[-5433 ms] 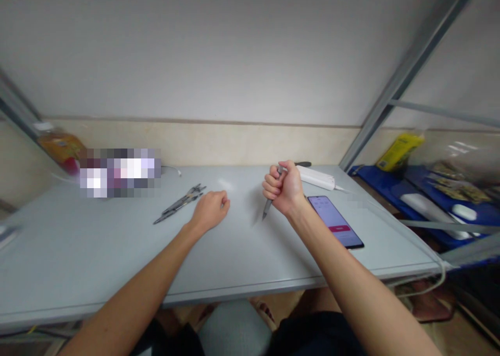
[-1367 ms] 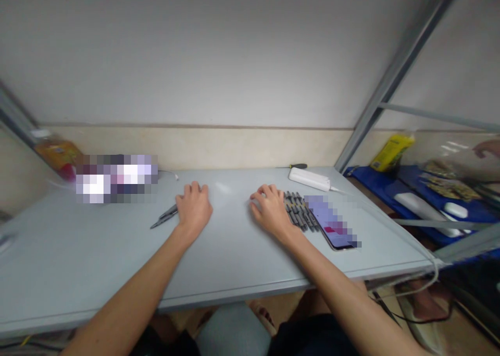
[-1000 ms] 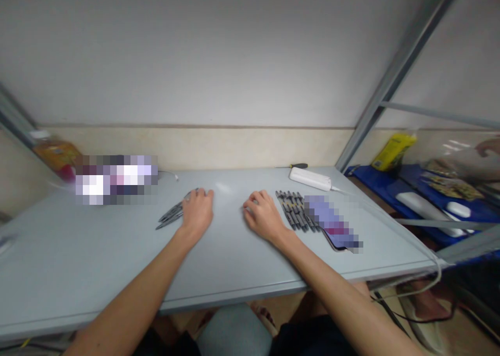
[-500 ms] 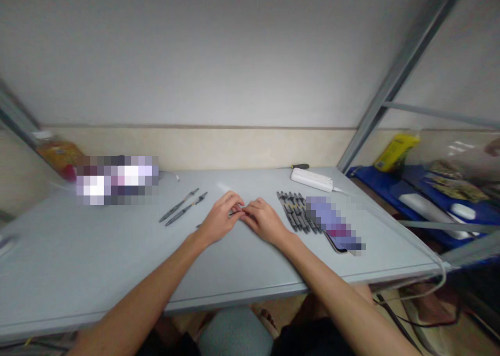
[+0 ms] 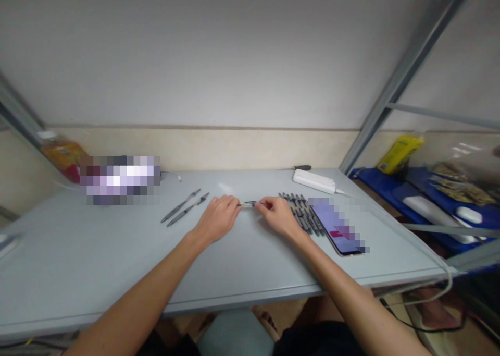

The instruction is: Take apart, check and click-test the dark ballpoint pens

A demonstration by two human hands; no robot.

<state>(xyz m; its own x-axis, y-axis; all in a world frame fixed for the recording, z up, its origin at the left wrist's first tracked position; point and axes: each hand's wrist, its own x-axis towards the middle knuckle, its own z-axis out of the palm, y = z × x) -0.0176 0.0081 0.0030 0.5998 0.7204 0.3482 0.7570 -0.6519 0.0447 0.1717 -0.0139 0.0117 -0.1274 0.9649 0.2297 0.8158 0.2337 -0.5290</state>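
Observation:
Between my hands stretches a dark pen (image 5: 249,204), held roughly level above the middle of the desk. My left hand (image 5: 219,218) is closed around one end of it, hiding that part. At the other end, the thumb and fingertips of my right hand (image 5: 278,215) pinch it. Two similar grey pens (image 5: 183,210) lie side by side to the left of my left hand. Just beyond my right hand, several grey pens (image 5: 302,215) lie in a close row, partly covered by that hand.
A phone (image 5: 341,236) lies right of the row of pens. Behind are a white power strip (image 5: 314,181) and a screwdriver (image 5: 301,167). At the back left stand a bottle (image 5: 64,155) and a blurred-out object (image 5: 121,181). Metal posts (image 5: 361,134) frame the desk (image 5: 128,272).
My hands have moved apart, and the pen between them now shows. My right hand has shifted right, over part of the pen row. The view has shifted slightly.

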